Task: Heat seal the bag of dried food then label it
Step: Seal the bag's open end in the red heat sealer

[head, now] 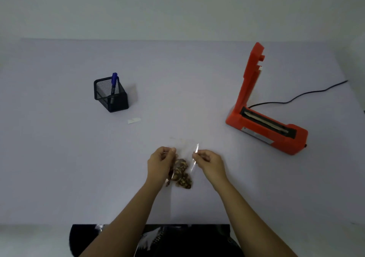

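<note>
Pinched at its mouth by the left hand (161, 163) and the right hand (210, 163), the bag (182, 172) is held near the table's (59, 158) front edge. The mouth is best pulled flat, with the food kept low, before it is laid across the open sealer (266, 126) towards the right edge.

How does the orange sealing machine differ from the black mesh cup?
The heat sealer is solid orange; the pen holder is black see-through mesh. The heat sealer's arm stands raised open; the pen holder is a plain open-topped box. The heat sealer trails a black cord; the pen holder holds a blue marker. Both rest on the table.
</note>
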